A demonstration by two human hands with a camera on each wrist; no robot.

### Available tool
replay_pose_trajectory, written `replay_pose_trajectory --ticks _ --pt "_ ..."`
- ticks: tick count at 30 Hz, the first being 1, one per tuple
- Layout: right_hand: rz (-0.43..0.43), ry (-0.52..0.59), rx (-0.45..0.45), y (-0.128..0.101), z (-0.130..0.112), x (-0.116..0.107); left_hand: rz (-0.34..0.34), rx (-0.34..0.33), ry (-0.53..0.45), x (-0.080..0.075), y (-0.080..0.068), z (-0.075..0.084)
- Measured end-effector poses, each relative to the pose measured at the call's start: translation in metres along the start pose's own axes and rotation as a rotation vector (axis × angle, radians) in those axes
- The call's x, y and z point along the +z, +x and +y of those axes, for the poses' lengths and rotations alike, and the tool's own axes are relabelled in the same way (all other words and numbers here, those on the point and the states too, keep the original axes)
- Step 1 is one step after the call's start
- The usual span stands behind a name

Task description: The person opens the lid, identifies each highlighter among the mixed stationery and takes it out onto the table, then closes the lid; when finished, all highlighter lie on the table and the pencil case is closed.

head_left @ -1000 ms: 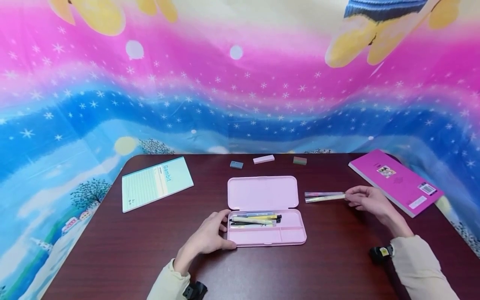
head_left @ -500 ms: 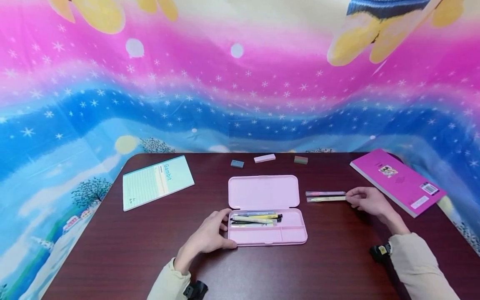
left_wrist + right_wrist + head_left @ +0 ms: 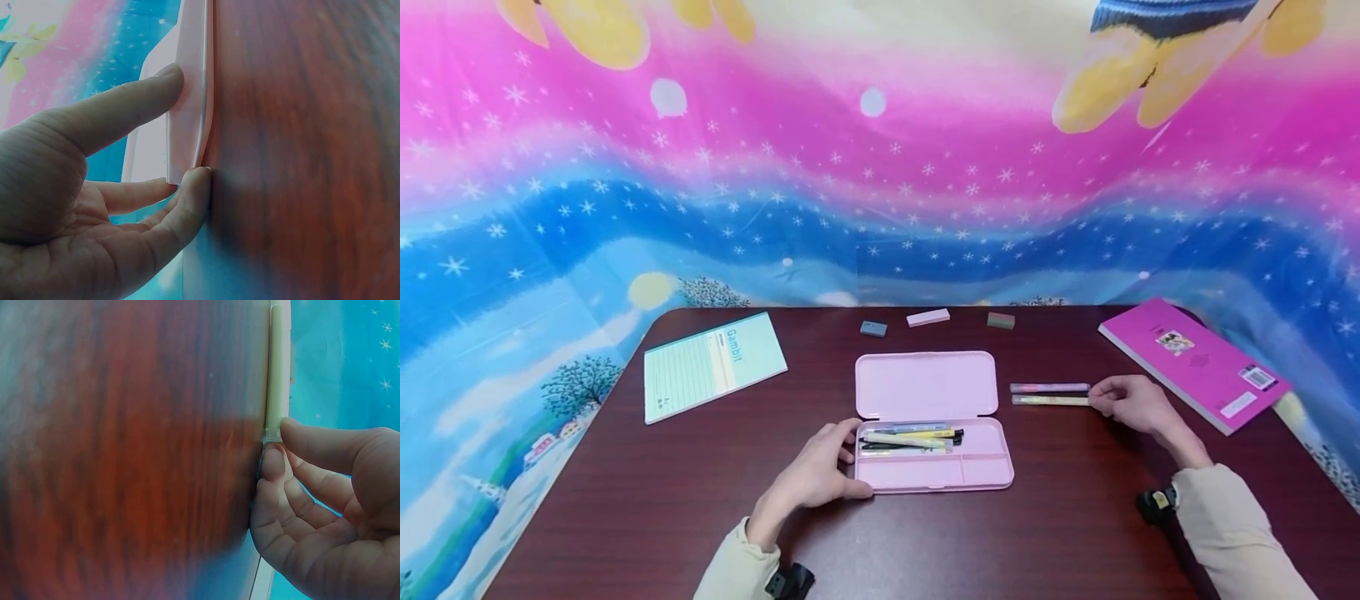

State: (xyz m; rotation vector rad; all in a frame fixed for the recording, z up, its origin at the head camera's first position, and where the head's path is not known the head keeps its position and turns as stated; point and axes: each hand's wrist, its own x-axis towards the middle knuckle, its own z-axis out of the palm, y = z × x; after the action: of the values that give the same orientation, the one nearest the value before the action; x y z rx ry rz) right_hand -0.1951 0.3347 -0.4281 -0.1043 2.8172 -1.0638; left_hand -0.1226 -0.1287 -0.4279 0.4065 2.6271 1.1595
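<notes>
A pink pencil case [image 3: 926, 385] lies with its lid folded back on the table, several pens [image 3: 910, 439] in its long back compartment. My left hand [image 3: 815, 468] holds the case by its left end; in the left wrist view the thumb [image 3: 134, 106] presses the front wall and the fingers bend at the corner. To the right of the case, my right hand [image 3: 1138, 406] pinches the right end of a pale yellow pen [image 3: 1049, 401] between thumb and fingertips, low over the table. Just behind that pen lies a pinkish-purple pen [image 3: 1049, 387], roughly parallel to it.
Along the back edge of the table [image 3: 940, 550] sit a blue-grey eraser [image 3: 873, 329], a pale pink eraser [image 3: 928, 317] and a brown-green eraser [image 3: 1001, 321]. A mint notebook [image 3: 715, 367] lies at the left, a magenta book [image 3: 1195, 367] at the right. A patterned cloth [image 3: 880, 167] hangs behind.
The right end of the pale yellow pen has shifted slightly toward me, opening a gap to the purple pen. The left hand and the case have stayed put.
</notes>
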Motion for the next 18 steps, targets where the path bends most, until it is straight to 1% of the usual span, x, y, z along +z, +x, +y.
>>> replay_pose_trajectory --ticks 5,7,9,12,15,18 --pt "0.011 -0.005 0.011 0.000 -0.001 0.000 -0.001 0.005 0.002 0.000 0.000 0.001" --pt "0.034 -0.038 -0.008 -0.002 -0.002 -0.001 -0.002 0.009 0.000 0.000 0.000 0.001" --pt "0.084 -0.080 -0.046 -0.004 -0.006 -0.003 -0.006 0.013 0.000 0.000 0.000 0.002" --pt "0.189 -0.137 -0.132 -0.007 -0.017 -0.007 -0.007 0.012 -0.001 0.000 0.000 0.002" --pt "0.275 -0.128 -0.195 -0.009 -0.034 -0.012 -0.003 0.011 -0.001 0.000 0.000 0.001" --pt "0.318 -0.108 -0.232 -0.012 -0.054 -0.015 0.002 0.012 -0.003 -0.001 0.000 0.001"
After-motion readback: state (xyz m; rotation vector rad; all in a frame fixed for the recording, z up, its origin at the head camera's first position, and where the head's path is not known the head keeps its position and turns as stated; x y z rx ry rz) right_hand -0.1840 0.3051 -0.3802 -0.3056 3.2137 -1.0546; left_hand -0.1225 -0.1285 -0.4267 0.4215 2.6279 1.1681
